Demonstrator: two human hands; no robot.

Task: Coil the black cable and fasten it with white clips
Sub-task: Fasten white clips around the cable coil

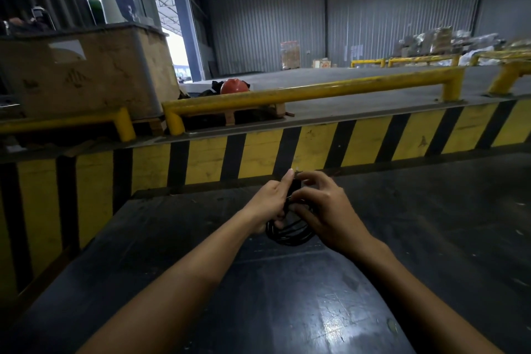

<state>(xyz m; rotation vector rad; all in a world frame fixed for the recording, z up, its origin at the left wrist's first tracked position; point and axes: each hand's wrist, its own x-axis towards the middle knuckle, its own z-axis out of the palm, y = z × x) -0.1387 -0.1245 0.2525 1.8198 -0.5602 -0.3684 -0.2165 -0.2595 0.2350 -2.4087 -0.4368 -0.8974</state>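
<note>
My left hand (268, 201) is closed round the far side of the black cable (290, 234), its forefinger stretched straight up and away from me, the other fingers curled in to pinch the gathered turns. My right hand (321, 207) sits just beside it, touching the same bundle, fingers bent and narrow over the top where a small dark block, perhaps a plug or adapter, shows between my two hands. I see no white clip for certain; if one is there, my fingers hide it.

The cable is already wound into a small round coil. Its loops hang below and between both hands, on the side nearer me, and rest on or just above the dark worktop (178, 253). The coil lies roughly flat, with the bunched part up at my fingertips and the open loop toward my wrists. Both hands are equally close to it, so I judge the fastening will happen at the pinched spot, left hand keeping the turns together while the right works there.

Beyond the worktop runs a yellow-and-black striped barrier (258, 149).
</note>
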